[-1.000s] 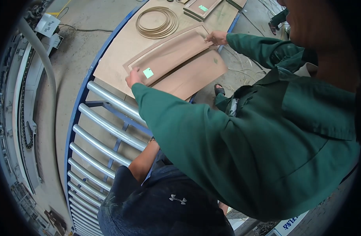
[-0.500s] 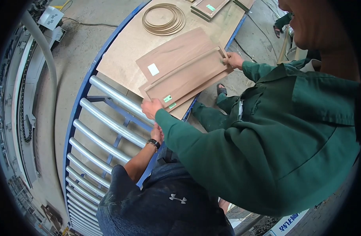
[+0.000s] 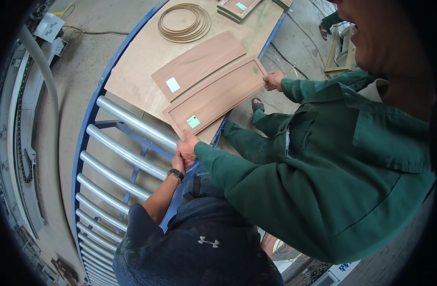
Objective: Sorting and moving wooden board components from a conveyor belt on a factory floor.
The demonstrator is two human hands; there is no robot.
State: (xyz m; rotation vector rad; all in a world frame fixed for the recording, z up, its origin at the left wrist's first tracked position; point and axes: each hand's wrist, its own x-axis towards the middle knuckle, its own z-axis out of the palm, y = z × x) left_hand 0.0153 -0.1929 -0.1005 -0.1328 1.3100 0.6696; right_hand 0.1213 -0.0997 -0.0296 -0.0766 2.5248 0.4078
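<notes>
My left hand [image 3: 179, 162], with a dark watch on its wrist, is at the blue frame edge beside the table's near corner. Its fingers are partly hidden by a co-worker's hand [image 3: 188, 143], so their grip does not show. My right hand is out of sight behind the co-worker's green sleeve [image 3: 256, 178]. That co-worker grips both ends of a framed wooden panel [image 3: 223, 90] with a green label [image 3: 193, 121], lying along the table's right edge. Next to it lies a flat wooden board [image 3: 199, 62] with a white label [image 3: 172, 85].
Steel rollers [image 3: 128, 143] in a blue frame [image 3: 79, 148] run along my left. On the plywood tabletop [image 3: 132, 71] lie a coil of thin strips [image 3: 184, 23] and stacked framed panels [image 3: 237, 9]. A grey hose [image 3: 47, 76] stands by machinery at the far left.
The co-worker has lowered the framed panel from a tilt to lie flat beside the board. My view has shifted slightly; my left hand stays near the table corner.
</notes>
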